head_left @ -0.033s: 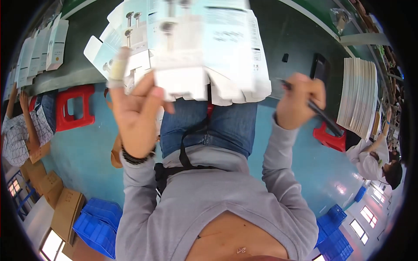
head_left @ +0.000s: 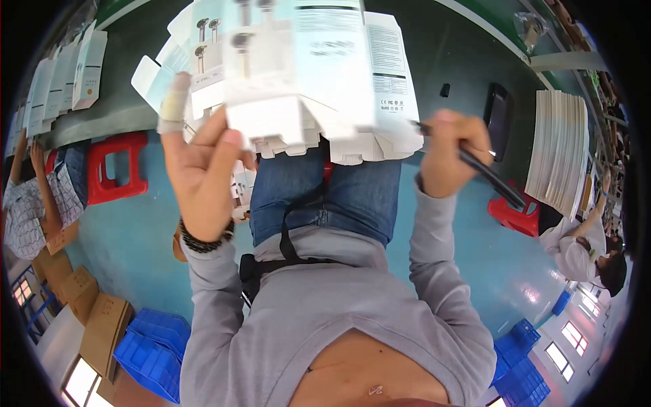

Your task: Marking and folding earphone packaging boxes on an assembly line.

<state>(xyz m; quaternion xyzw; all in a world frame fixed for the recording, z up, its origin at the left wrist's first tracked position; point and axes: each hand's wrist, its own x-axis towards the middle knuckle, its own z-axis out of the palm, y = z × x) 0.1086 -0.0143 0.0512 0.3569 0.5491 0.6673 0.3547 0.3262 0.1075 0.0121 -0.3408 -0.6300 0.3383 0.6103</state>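
White, pale-blue printed carton (head_left: 298,68), blurred.

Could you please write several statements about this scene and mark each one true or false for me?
1. The right hand holds a long black tool. True.
2. The left hand touches a printed carton. True.
3. No finger of the left hand is wrapped. False: one has a pale wrap.
4. The stool on the picture's left is blue. False: it is red.
5. A stack of flat pieces lies to the right of the right hand. True.
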